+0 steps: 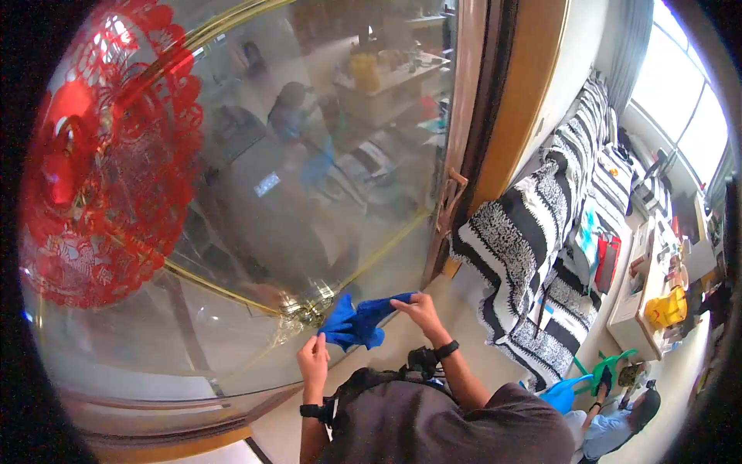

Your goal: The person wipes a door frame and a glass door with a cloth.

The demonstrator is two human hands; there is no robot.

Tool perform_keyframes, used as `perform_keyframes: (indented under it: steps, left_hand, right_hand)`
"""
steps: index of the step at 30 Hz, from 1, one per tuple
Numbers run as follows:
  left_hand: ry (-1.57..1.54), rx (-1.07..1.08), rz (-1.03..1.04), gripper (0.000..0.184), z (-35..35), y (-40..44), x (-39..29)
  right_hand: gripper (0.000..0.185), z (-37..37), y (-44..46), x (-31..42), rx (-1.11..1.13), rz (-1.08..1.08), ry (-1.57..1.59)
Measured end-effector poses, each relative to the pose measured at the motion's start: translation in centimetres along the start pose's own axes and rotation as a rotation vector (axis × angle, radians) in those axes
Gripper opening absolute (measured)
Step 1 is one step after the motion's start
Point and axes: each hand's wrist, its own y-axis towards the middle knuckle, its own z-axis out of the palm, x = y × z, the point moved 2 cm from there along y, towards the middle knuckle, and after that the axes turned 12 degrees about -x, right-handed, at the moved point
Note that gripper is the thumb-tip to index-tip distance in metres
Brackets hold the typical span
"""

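A glass door (363, 185) stands just beyond the person's fingers (405, 305); a sofa under a striped cover (522, 232) stretches off to their right. Slung between the two sets of fingertips is a blue cloth (355, 323) — its long axis slanting from the left fingers up to the right, its loose middle drooping. The left hand (312, 363) pinches one end, thumb against fingers; the right hand (422, 312) closes on the other — seemingly to hold the fabric drawn out.
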Motion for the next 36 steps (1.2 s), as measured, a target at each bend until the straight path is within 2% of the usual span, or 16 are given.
perform_keyframes:
  steps: [4, 6, 11, 14, 17, 19, 21, 22, 24, 26, 27, 29, 30, 31, 33, 36]
  left_hand:
    - [-0.303, 0.014, -0.293, 0.038, -3.5, 1.1, -3.2]
    - [-0.317, -0.027, -0.281, 0.038, -5.9, 1.7, -5.2]
    - [-0.451, -0.137, -0.214, 0.035, -11.3, 2.7, -6.3]
    - [-0.521, -0.198, -0.177, 0.035, -14.8, 2.1, -4.7]
    - [-0.538, -0.433, 0.139, 0.018, -17.8, 1.5, -2.6]
    - [-0.354, -0.539, 0.299, 0.015, -19.4, 0.5, -3.8]
    - [-0.679, -0.411, -0.165, 0.022, -21.0, 0.6, -6.2]
    - [-0.687, -0.421, -0.171, 0.022, -21.2, 1.3, -6.3]
    - [-0.664, -0.477, 0.069, 0.020, -22.1, 2.4, -7.1]
    - [-0.817, -0.539, 0.198, 0.023, -22.6, 3.8, -9.6]
    - [-0.660, -0.770, 0.273, 0.027, -22.4, 3.9, -11.0]
    - [-0.385, -0.781, 0.576, 0.036, -22.4, 3.4, -12.9]
    - [-0.298, -0.792, 0.707, 0.038, -21.8, 3.2, -14.4]
    - [-0.296, -0.792, 0.710, 0.038, -21.0, 3.3, -14.8]
    - [-0.190, -0.744, 0.850, 0.072, -19.2, 3.8, -14.7]
    - [0.000, -0.718, 0.826, 0.091, -17.7, 4.5, -12.7]
  right_hand:
    - [0.037, -3.5, 0.4, -0.4, -0.180, -0.043, -0.067]
    - [0.047, -4.6, -0.7, 2.2, -0.157, 0.000, -0.130]
    - [0.023, -2.7, -2.0, 6.3, 0.033, -0.077, 0.064]
    - [0.024, -3.1, -3.0, 10.1, 0.194, -0.028, 0.034]
    - [0.024, -5.4, -3.8, 12.6, 0.247, -0.010, 0.051]
    - [0.022, -6.2, -5.1, 15.8, 0.299, -0.011, 0.056]
    - [0.019, -5.7, -6.2, 19.5, 0.384, 0.007, -0.052]
    - [0.017, -5.3, -6.2, 21.0, 0.461, 0.025, -0.150]
    - [0.015, -2.9, -5.9, 23.9, 0.596, -0.080, -0.265]
    - [0.015, -0.4, -6.5, 27.2, 0.465, -0.572, -0.084]
    - [0.015, 0.9, -6.2, 27.2, 0.251, -0.607, 0.031]
    - [0.040, 4.9, -6.6, 28.1, 0.113, -0.757, 0.397]
    - [0.059, 7.2, -7.4, 29.5, 0.187, -0.872, 0.648]
    - [0.073, 8.9, -8.2, 31.1, 0.186, -0.958, 0.521]
    - [0.095, 11.3, -9.0, 32.5, 0.110, -1.159, 0.191]
    - [0.071, 14.0, -9.5, 30.6, -0.155, -1.240, -0.032]
